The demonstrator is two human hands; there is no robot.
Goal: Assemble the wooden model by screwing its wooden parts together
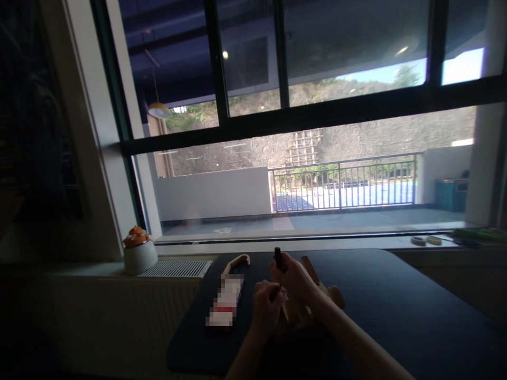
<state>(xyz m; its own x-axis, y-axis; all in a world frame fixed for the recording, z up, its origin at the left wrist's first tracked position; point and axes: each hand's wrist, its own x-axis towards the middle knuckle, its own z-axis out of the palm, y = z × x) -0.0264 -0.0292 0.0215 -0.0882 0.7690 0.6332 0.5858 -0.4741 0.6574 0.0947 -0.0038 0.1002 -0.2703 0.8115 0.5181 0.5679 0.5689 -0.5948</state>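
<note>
My right hand [299, 279] is closed round a short black handle [278, 257] that sticks up past the fingers; its lower end is hidden. My left hand [266, 306] is just below and to the left, with its fingers curled and pressed together near the thumb. What the left fingers pinch is too dark to make out. Beneath and beside both hands lies a light wooden object [311, 269] with rounded, jutting parts, such as a stubby round piece [336, 296] at its right. My hands cover much of it.
A dark table [392, 306] bears all this. To the left lie a phone-like slab with a blurred face [225, 301] and a curved wooden piece [237, 259]. On the sill stand a white pot with an orange top [139, 252] and, at right, tape rolls [418, 240]. A window rises behind.
</note>
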